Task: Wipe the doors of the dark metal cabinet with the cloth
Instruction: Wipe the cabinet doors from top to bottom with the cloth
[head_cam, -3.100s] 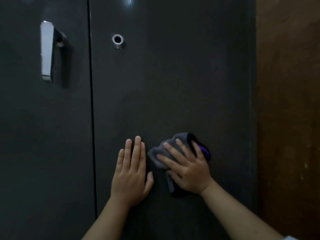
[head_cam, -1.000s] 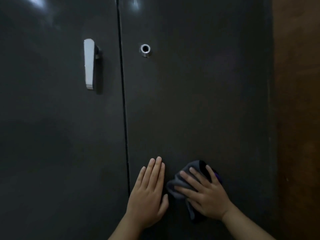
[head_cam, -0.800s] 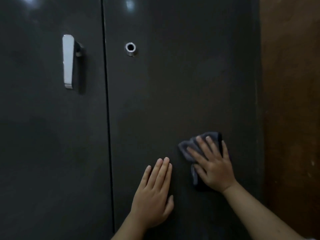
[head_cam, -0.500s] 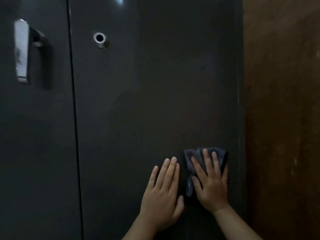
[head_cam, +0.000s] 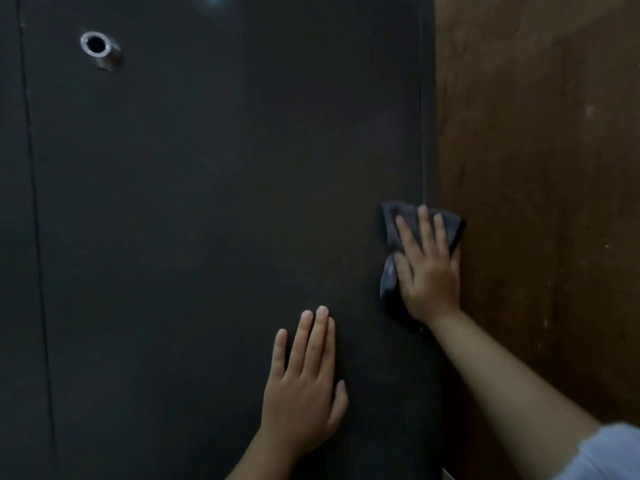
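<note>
The right door (head_cam: 214, 202) of the dark metal cabinet fills most of the view. A strip of the left door (head_cam: 12, 237) shows past the seam at the far left. My right hand (head_cam: 427, 268) presses a crumpled grey cloth (head_cam: 389, 282) flat against the right door's outer edge, fingers straight and pointing up. My left hand (head_cam: 304, 386) rests flat on the same door, lower and to the left, fingers together, holding nothing.
A round metal lock cylinder (head_cam: 98, 50) sits near the top left of the right door. A brown wooden wall (head_cam: 540, 168) stands directly right of the cabinet edge. The left door's handle is out of view.
My right hand has slid the cloth rightward and up to the door's outer edge. The view has shifted right, so the left door's handle has left the frame. My left hand stays flat.
</note>
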